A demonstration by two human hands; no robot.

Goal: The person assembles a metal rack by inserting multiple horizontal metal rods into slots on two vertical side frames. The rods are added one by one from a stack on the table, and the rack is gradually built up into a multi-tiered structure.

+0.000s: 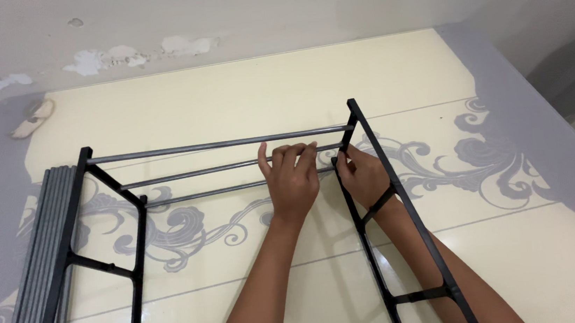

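Observation:
A rack frame lies on the cream floor: two black plastic side frames, the left side frame (pixel 76 224) and the right side frame (pixel 404 206), joined by three grey metal rods (pixel 181 149). My left hand (pixel 293 178) wraps its fingers over the nearest rod (pixel 199 193) close to its right end. My right hand (pixel 361 172) reaches through the right side frame and pinches the spot where that rod meets the black frame. A dark band circles my right wrist.
A bundle of several loose grey rods (pixel 35 277) lies along the outside of the left side frame. A pale slipper-like object (pixel 32 117) sits at the far left by the peeling wall. The floor carries grey swirl patterns.

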